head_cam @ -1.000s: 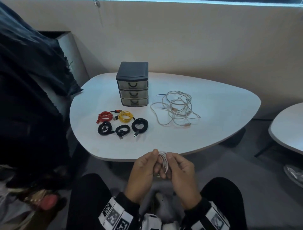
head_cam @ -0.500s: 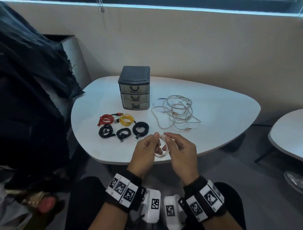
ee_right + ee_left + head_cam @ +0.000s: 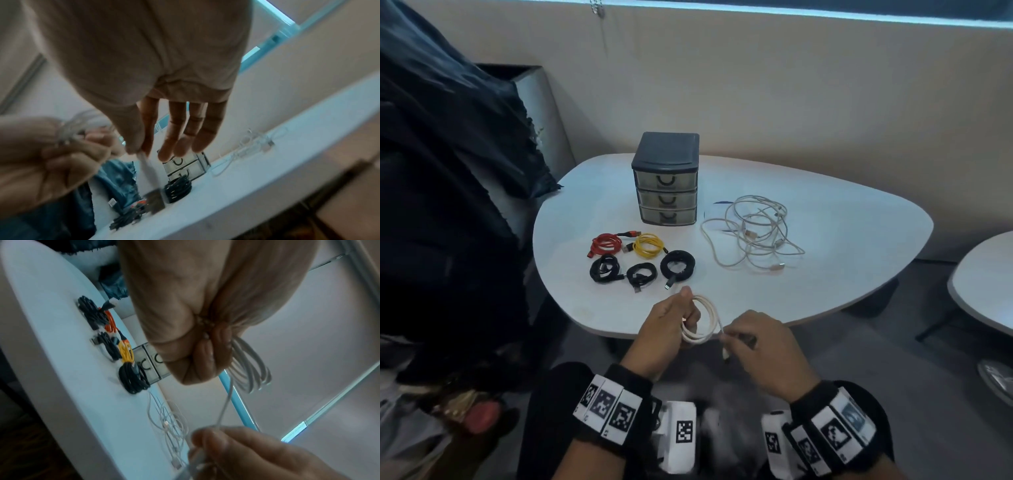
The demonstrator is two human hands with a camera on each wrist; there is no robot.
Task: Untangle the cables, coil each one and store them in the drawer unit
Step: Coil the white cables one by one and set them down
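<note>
Left hand grip: the left hand [image 3: 667, 325] has its fingers curled round one side of the white coil [image 3: 702, 320], bunching the loops so they cannot spring apart; the coil hangs in the air just off the near edge of the surface [image 3: 842, 246], not resting on it.
Right hand grip: the right hand [image 3: 760, 346] pinches the loose tail of the white cable between thumb and forefinger, its other fingers extended; the short run between the hands looks taut, which would suit wrapping the tail round the bundle to lock it.
Step in hand: probably finishing this coil, the plug end [image 3: 726, 354] dangling below the pinch.
Finished coils: red coil [image 3: 604, 244], yellow coil [image 3: 648, 245] and three black coils [image 3: 677, 264] lie grouped near the left edge in front of the drawer unit [image 3: 666, 180], seemingly parked until storing begins.
Drawer unit: toward the far edge, all three drawers pushed in.
Tangle: pale cables [image 3: 755, 233] lie heaped right of the unit, not yet sorted.
Risk: easing the left hold before the tail is secured could let the loops spill.
</note>
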